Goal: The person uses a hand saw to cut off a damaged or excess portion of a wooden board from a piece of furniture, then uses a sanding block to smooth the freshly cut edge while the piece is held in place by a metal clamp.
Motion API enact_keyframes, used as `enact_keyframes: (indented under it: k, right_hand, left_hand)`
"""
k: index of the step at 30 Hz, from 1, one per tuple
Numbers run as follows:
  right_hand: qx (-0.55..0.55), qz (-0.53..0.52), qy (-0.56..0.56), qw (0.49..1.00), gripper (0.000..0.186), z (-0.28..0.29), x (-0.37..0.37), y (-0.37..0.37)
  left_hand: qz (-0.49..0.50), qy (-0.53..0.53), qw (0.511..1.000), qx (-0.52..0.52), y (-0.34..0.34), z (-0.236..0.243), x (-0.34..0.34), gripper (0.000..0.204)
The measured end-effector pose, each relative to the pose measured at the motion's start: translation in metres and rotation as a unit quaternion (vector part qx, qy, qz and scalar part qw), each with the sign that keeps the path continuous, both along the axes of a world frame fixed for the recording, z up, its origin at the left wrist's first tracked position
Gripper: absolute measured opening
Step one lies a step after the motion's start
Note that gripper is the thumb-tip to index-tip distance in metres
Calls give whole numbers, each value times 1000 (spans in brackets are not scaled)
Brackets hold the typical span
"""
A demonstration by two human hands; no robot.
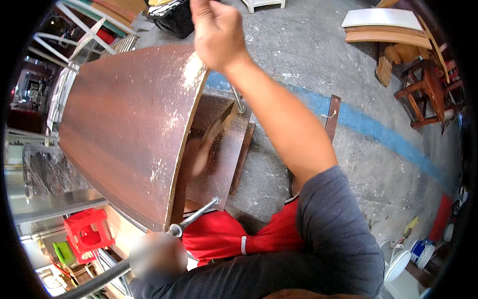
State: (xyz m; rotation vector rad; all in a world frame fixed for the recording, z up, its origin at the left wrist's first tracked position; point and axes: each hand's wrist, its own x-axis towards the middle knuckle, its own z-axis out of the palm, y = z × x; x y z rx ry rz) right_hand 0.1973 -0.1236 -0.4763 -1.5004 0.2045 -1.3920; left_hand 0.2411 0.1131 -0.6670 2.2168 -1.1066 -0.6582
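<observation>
Currently, right hand [218, 37] curled, contents hidden, by 1 o'clock of wood-grain panel [129, 124]; left hand [158, 258] seemingly blurred, grip indeterminable.

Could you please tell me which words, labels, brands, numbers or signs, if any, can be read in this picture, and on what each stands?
None can be read anywhere in this view.
Blue-and-white bucket: any marking on it is too small and blurred to read.
Brown panel: pale dust and specks, no lettering to be made out.
Blue band on the floor: no lettering to be made out.
</observation>
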Motion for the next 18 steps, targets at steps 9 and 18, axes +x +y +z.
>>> enact_keyframes:
  k: [9, 18]
  right_hand:
    - [-5, -15, 19, 1000, 57, -8, -6, -6]
    - [4, 3, -18, 1000, 59, 1, 2, 4]
  left_hand:
    - [-24, 51, 985, 162, -43, -12, 5, 61]
    - [-40, 275, 960, -39, 20, -101, 61, 51]
